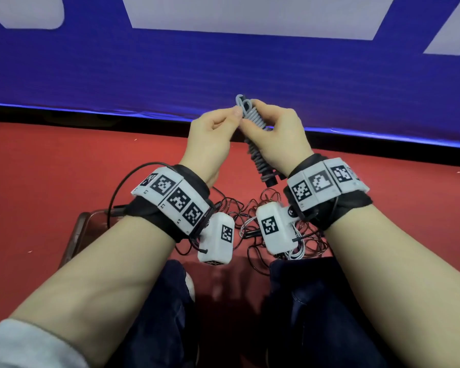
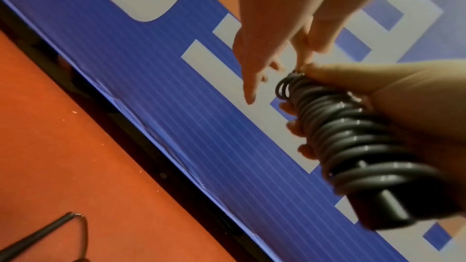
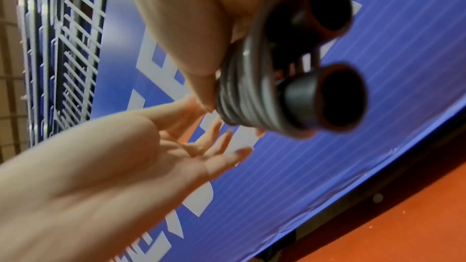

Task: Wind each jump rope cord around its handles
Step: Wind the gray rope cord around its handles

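A jump rope has its grey cord (image 1: 255, 152) wound in tight coils round its two black handles (image 1: 272, 180), which lie side by side. My right hand (image 1: 254, 116) grips this bundle round the middle and holds it tilted above the red floor. My left hand (image 1: 238, 112) pinches the cord's last loop at the upper end between thumb and forefinger, with the other fingers spread. The left wrist view shows the coils (image 2: 348, 136) and one handle end (image 2: 388, 210). Both round handle ends (image 3: 337, 97) face the right wrist view, below the coils (image 3: 242, 91).
A tangle of thin dark cords (image 1: 231, 208) and some white cord (image 1: 295, 252) lies on the red floor (image 1: 64, 160) between my wrists. Another black handle (image 2: 37, 236) lies there. A blue banner (image 1: 223, 70) stands right behind. A brown object (image 1: 75, 229) sits left.
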`<state>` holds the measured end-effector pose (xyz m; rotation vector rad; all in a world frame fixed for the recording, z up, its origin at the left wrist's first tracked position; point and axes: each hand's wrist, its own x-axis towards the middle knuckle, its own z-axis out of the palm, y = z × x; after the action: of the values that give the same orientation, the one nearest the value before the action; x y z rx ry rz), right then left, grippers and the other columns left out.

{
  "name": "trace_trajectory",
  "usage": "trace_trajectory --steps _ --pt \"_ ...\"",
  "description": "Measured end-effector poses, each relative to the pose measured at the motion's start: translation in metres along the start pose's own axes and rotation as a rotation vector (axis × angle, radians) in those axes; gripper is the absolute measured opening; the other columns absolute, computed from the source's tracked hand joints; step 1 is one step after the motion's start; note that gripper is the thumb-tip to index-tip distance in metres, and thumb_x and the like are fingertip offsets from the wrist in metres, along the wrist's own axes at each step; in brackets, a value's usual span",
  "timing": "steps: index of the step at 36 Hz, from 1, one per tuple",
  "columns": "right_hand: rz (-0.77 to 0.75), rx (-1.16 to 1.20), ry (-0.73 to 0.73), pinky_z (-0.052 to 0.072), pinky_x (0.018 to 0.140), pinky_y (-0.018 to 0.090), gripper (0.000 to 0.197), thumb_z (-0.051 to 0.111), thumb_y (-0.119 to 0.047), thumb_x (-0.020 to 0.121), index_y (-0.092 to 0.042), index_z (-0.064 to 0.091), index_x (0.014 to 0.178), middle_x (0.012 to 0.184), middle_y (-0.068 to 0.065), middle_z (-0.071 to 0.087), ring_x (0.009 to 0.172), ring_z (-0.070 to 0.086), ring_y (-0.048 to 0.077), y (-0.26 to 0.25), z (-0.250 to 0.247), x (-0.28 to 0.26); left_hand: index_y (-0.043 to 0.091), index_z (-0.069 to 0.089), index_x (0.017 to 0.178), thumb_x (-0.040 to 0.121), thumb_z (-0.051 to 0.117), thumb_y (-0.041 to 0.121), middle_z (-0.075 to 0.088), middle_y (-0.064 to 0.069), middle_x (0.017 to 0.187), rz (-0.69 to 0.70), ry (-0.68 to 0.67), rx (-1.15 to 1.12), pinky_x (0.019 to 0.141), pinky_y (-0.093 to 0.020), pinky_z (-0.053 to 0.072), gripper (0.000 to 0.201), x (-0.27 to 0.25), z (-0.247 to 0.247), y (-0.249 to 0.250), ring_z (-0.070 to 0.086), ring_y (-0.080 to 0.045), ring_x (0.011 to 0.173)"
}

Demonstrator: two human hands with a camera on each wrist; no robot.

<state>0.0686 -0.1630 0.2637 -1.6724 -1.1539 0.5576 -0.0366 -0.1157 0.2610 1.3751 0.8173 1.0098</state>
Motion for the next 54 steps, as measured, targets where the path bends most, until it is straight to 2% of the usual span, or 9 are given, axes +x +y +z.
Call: trace_trajectory --steps 5,9,13,18,22,31,34,41,54 --pt "-0.117 -0.394 0.131 0.044 0.076 0.031 0.037 0.06 -0.038 0.09 -0.025 0.059 0.125 0.108 -0.004 0.068 0.1 0.061 0.019 0.001 0.0 -0.002 0.004 0.071 0.081 0.091 0.065 0.013 0.071 -0.016 0.089 -0.025 0.008 -0.06 0.091 -0.038 0.055 0.014 0.0 0.0 0.006 0.068 -0.021 0.087" --pt "-0.181 -0.588 0.126 0.032 0.064 0.031 0.027 0.056 -0.036 0.091 -0.017 0.052 0.11 0.093 0.001 0.061 0.082 0.057 0.025 -0.001 0.008 -0.002 0.011 0.067 0.064 0.09 0.066 0.015 0.067 -0.003 0.065 -0.056 0.019 -0.028 0.075 -0.029 0.056 0.027 0.004 -0.002 0.004 0.064 -0.013 0.068" --pt "-0.193 -0.69 0.132 0.031 0.061 0.031 0.032 0.053 -0.037 0.092 -0.019 0.05 0.118 0.095 0.004 0.055 0.078 0.056 0.028 -0.002 0.01 -0.004 -0.006 0.067 0.087 0.095 0.058 0.013 0.065 -0.02 0.088 -0.068 -0.003 -0.024 0.086 -0.037 0.055 0.022 0.007 -0.005 0.002 0.062 -0.023 0.084" --pt "-0.08 -0.54 0.078 0.044 0.084 0.035 0.064 0.062 -0.037 0.084 -0.019 0.041 0.142 0.119 0.006 0.059 0.109 0.057 0.026 0.002 0.004 0.001 -0.016 0.053 0.075 0.084 0.053 0.013 0.044 -0.011 0.071 -0.071 -0.109 0.111 0.071 -0.036 0.038 0.03 0.01 -0.008 -0.003 0.039 -0.022 0.07" --pt "0.0 -0.484 0.056 0.045 0.087 0.039 0.038 0.068 -0.036 0.077 -0.015 0.054 0.106 0.09 -0.003 0.062 0.089 0.059 0.024 0.004 0.003 -0.001 -0.02 0.05 0.07 0.078 0.048 0.005 0.04 -0.01 0.063 -0.076 -0.103 0.201 0.064 -0.038 0.05 0.026 0.008 -0.005 -0.007 0.038 -0.018 0.06" --pt "0.015 -0.15 0.111 0.052 0.068 0.028 0.045 0.075 -0.028 0.072 -0.018 0.058 0.112 0.093 -0.005 0.064 0.077 0.061 0.012 0.002 0.004 -0.002 0.019 0.064 0.064 0.081 0.058 0.005 0.062 0.002 0.067 -0.055 0.011 0.367 0.075 -0.039 0.053 0.023 0.018 -0.009 -0.013 0.06 -0.017 0.074" --pt "-0.007 -0.069 0.153 0.041 0.054 0.013 0.033 0.076 -0.02 0.072 -0.019 0.061 0.101 0.08 -0.011 0.059 0.065 0.055 0.006 -0.003 -0.003 -0.003 0.017 0.066 0.072 0.082 0.059 0.007 0.063 0.006 0.067 0.046 -0.02 0.452 0.068 -0.027 0.045 0.016 0.019 -0.013 -0.013 0.058 -0.014 0.072" --pt "-0.027 -0.034 0.138 0.045 0.05 0.016 0.029 0.075 -0.017 0.071 -0.022 0.059 0.094 0.079 -0.004 0.063 0.058 0.058 0.01 -0.002 -0.009 -0.001 0.012 0.066 0.077 0.085 0.058 0.01 0.065 0.003 0.071 0.161 -0.024 0.582 0.07 -0.026 0.045 0.012 0.015 -0.015 -0.014 0.06 -0.018 0.075" --pt "0.1 -0.063 -0.247 0.048 0.066 0.018 0.028 0.078 -0.018 0.077 -0.019 0.056 0.094 0.08 -0.006 0.06 0.068 0.056 0.009 0.028 0.019 0.012 0.009 0.059 0.091 0.096 0.042 0.004 0.067 -0.008 0.08 -0.269 0.075 -0.019 0.053 -0.022 0.053 0.019 0.028 -0.025 -0.025 0.069 -0.014 0.06"
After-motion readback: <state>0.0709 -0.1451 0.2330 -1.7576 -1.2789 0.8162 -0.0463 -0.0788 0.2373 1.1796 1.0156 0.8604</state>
